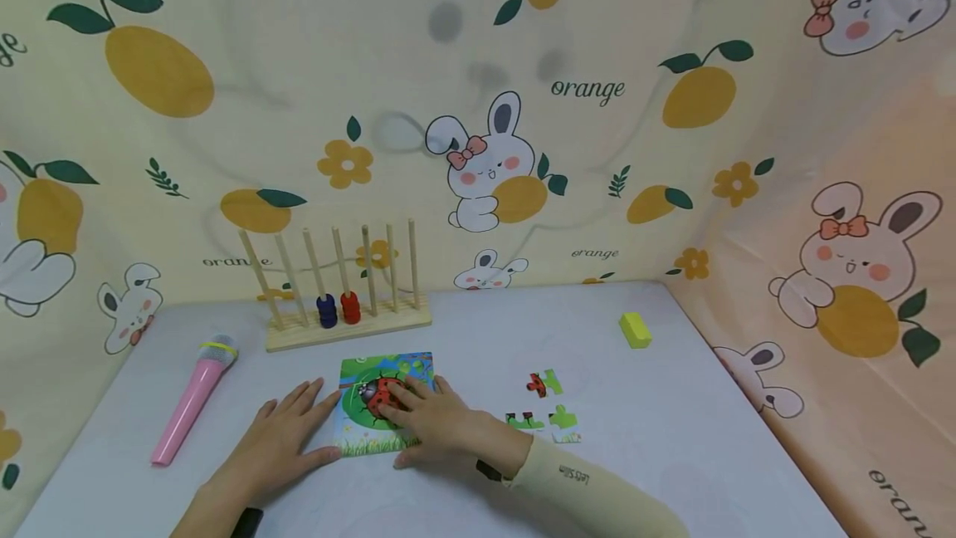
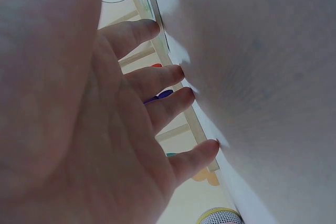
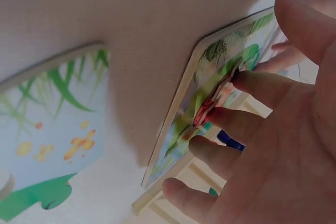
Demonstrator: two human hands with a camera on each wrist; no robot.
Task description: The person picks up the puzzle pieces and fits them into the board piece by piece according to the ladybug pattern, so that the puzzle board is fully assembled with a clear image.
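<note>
A square ladybug jigsaw puzzle [image 1: 362,436] lies flat on the white table, its grass edge facing me. The right hand [image 1: 441,424] reaches over its right part, fingers spread and touching the picture; in the right wrist view, the fingertips of the right hand [image 3: 252,129] meet the ladybug area. At the puzzle's left edge rests the left hand [image 1: 278,441], fingers extended, index finger and thumb by that edge. From the left wrist, the left hand [image 2: 121,114] shows its fingertips on the tabletop with nothing held. The right hand hides part of the puzzle.
Several loose puzzle pieces [image 1: 563,417] lie right of the puzzle. Behind it stands a wooden peg rack [image 1: 388,318] with blue rings [image 1: 326,311] and red rings [image 1: 350,308]. A pink toy microphone [image 1: 187,412] lies at left, a yellow block [image 1: 636,330] at back right.
</note>
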